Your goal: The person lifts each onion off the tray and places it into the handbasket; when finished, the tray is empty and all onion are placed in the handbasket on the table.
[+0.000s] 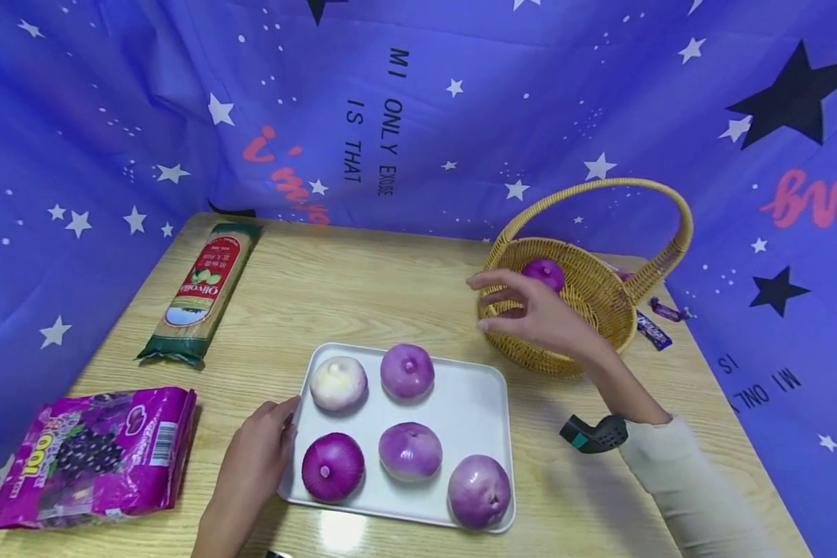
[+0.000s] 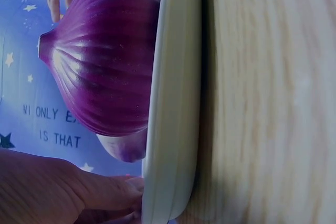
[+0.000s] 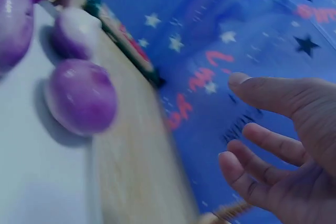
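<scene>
Tray on table: five onion-like bulbs spaced across surface, darkest at 8 o'clock. Left hand at tray's 9 o'clock, clamped on rim. Right hand toward 2 o'clock, thumb and fingers apart, nothing held, in front of wicker basket. Sixth bulb inside basket. Long green-ended packet at 10 o'clock; purple grape bag, 9 o'clock.

Wicker basket: my right hand hides part. Purple item behind it: mostly concealed, perhaps a wrapper. Left wrist view crops my left hand.
</scene>
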`<state>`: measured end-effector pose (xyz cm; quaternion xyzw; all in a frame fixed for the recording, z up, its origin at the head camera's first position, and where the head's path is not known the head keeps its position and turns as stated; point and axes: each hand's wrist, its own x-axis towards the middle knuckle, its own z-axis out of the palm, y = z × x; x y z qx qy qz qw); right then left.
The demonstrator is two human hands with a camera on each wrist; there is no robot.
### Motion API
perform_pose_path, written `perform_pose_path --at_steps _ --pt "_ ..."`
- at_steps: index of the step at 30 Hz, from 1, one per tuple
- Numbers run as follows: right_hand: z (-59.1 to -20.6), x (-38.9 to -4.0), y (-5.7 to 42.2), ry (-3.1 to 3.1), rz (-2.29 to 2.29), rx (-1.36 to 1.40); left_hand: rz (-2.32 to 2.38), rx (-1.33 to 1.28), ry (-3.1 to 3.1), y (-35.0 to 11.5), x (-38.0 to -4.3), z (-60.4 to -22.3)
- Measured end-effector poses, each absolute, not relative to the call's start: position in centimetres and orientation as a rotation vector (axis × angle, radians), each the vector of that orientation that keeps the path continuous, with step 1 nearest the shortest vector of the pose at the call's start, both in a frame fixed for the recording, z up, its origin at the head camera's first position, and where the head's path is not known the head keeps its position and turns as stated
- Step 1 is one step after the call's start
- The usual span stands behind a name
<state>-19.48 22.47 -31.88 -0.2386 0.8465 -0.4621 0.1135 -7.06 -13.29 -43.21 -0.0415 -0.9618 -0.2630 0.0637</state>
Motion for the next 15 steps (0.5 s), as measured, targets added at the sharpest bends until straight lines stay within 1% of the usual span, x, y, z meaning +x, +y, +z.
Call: perform_pose_path --at_steps 7,11,15 --pt "-33.4 -17.8 17.9 2.343 -1.242 -0.791 -0.769 -0.118 -2.899 -13.2 -7.0 -43.4" --pt "-35.4 -18.0 16.7 2.286 -1.207 -0.813 -0.776 -0.128 -2.893 -13.2 -7.1 -43.4" --pt "-38.1 -19.0 16.4 2.267 -1.181 -0.855 -0.816 -0.148 -2.887 -13.5 -7.3 -43.4"
